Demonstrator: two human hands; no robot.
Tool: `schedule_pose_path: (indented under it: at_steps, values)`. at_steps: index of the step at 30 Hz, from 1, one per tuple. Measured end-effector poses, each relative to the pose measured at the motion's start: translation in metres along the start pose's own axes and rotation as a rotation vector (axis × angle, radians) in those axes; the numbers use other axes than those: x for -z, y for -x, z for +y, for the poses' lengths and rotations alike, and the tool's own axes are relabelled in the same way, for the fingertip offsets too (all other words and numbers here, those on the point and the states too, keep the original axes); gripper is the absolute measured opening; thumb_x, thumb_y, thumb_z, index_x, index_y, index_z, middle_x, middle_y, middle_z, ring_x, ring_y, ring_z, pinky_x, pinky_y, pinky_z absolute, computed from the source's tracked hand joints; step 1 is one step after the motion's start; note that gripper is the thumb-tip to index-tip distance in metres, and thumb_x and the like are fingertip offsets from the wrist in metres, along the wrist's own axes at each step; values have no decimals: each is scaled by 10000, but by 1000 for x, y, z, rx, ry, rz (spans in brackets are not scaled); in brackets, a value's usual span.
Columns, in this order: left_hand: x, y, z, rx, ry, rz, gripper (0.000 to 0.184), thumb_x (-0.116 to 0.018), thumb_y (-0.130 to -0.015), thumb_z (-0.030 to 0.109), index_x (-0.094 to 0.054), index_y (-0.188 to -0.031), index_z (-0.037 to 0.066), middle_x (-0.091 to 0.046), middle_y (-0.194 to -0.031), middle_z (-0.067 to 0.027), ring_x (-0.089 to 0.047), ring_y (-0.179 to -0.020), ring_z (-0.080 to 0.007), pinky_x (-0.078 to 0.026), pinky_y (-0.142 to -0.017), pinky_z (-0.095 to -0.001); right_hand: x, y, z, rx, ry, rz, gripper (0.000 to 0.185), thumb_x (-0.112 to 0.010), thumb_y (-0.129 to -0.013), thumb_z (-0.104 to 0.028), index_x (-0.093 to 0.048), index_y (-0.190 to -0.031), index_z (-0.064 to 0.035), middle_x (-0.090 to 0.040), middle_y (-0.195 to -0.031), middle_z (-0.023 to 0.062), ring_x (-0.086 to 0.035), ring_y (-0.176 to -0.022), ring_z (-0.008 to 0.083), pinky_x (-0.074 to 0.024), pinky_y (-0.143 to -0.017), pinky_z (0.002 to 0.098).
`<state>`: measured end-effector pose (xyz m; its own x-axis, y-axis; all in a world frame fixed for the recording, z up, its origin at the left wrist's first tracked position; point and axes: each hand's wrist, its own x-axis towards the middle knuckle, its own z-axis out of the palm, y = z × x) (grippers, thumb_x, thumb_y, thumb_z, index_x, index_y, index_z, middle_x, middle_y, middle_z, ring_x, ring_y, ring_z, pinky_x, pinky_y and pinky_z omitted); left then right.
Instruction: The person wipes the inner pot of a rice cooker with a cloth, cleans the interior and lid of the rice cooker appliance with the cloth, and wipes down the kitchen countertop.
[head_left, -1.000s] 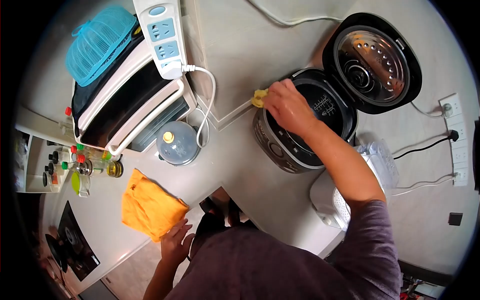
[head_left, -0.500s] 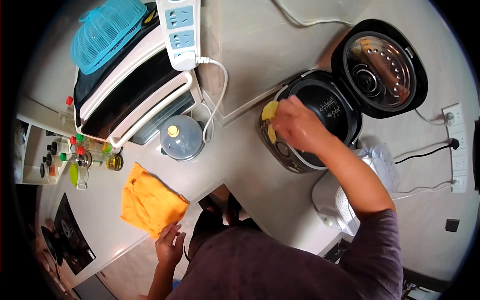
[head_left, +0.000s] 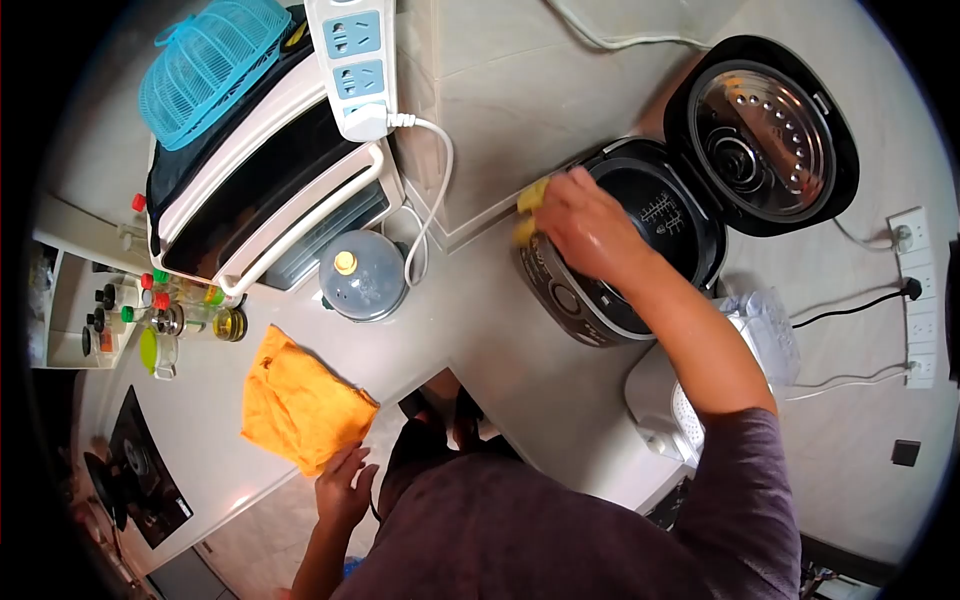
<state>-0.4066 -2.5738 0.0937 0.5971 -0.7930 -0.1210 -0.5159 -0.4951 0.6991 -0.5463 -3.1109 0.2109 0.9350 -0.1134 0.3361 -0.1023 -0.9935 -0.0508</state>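
My right hand (head_left: 585, 222) is closed on a yellow cloth (head_left: 530, 198), partly hidden by the fingers and a little blurred. It is at the front left rim of a dark rice cooker (head_left: 575, 305). The cooker's lid (head_left: 765, 140) stands raised, and its black inner pot (head_left: 660, 215) with white markings shows inside. My left hand (head_left: 345, 482) is at the counter's front edge, fingers loosely stretched out beside the near corner of a folded orange cloth (head_left: 300, 400). Whether the fingertips touch that cloth, I cannot tell.
A white appliance (head_left: 665, 400) stands right of the cooker. Left are an oven (head_left: 270, 170) with a blue mesh cover (head_left: 210, 70), a power strip (head_left: 355, 60), a domed lid-like container (head_left: 362, 275), several bottles and jars (head_left: 165, 310), and a cooktop (head_left: 140, 470). Wall sockets (head_left: 910, 300) are at right.
My right hand has moved slightly left and up along the cooker's rim with the yellow cloth. My left hand has shifted barely to the right; the orange cloth lies where it was.
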Motion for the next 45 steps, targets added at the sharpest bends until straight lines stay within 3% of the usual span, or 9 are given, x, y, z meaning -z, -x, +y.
schedule_pose_path:
  at_steps: [7, 11, 14, 21, 25, 30, 36, 41, 45]
  values:
    - [11, 5, 7, -36, -33, 37, 276, -870, -899, 94, -790, -1156, 33, -773, -1296, -136, -798, -907, -269, -649, -810, -372, 17, 10, -17, 84, -103, -122, 62, -741, -828, -78, -784, -871, -92, -618, -1020, 69, -592, -1010, 344, -558, -829, 421]
    - [10, -5, 14, -49, -43, -7, 271, -868, -902, 96, -792, -1153, 28, -777, -1291, -140, -802, -928, -276, -647, -825, -377, -5, -5, 9, -101, -10, 81, 108, -711, -843, -56, -796, -881, -109, -632, -1008, 64, -603, -1009, 329, -556, -883, 398]
    - [14, -9, 16, -54, -29, 12, 275, -869, -900, 93, -793, -1156, 25, -778, -1288, -146, -800, -942, -277, -644, -828, -378, 13, 0, 0, 140, -114, -61, 94, -705, -877, -56, -785, -905, -96, -631, -1004, 75, -605, -1004, 343, -554, -884, 412]
    - [7, -15, 16, -52, -18, 14, 298, -868, -892, 85, -788, -1173, 26, -777, -1289, -139, -793, -926, -273, -644, -836, -379, 6, 4, 5, -66, -82, -9, 153, -750, -879, -27, -790, -1012, -90, -646, -1066, 93, -594, -1041, 355, -529, -906, 423]
    - [4, -2, 3, -13, -8, 41, 299, -868, -892, 93, -789, -1173, 31, -775, -1295, -139, -795, -911, -261, -643, -825, -375, 23, 22, -19, 138, -109, -170, 144, -742, -875, -36, -788, -997, -97, -644, -1075, 101, -593, -1021, 352, -543, -874, 406]
    - [-5, -23, 19, -72, -8, 12, 303, -875, -891, 97, -794, -1173, 19, -774, -1296, -150, -794, -935, -259, -641, -842, -373, -3, -12, 23, -47, -10, 29, 77, -714, -916, -81, -726, -840, -78, -643, -988, 111, -620, -1031, 342, -537, -920, 440]
    - [4, -17, 4, -112, -84, 44, 304, -861, -902, 118, -791, -1180, 16, -776, -1292, -161, -793, -935, -260, -637, -842, -384, -4, 4, 87, -384, -50, 249, 97, -773, -936, -132, -809, -1002, -70, -722, -1038, 133, -654, -1075, 353, -539, -949, 465]
    - [-1, 19, -15, 47, -52, 9, 275, -848, -902, 107, -782, -1156, 28, -772, -1293, -164, -794, -866, -260, -644, -793, -391, 18, 55, 7, -92, -327, 139, 158, -815, -892, -59, -790, -1047, -76, -684, -1148, 138, -613, -1042, 373, -536, -908, 443]
    - [-8, -7, 3, -51, -12, -32, 286, -866, -891, 91, -793, -1159, 23, -774, -1286, -163, -798, -916, -272, -648, -822, -391, 8, 45, 23, -160, -254, 181, 109, -770, -939, -71, -778, -1048, -79, -659, -1141, 135, -615, -1057, 373, -541, -901, 440]
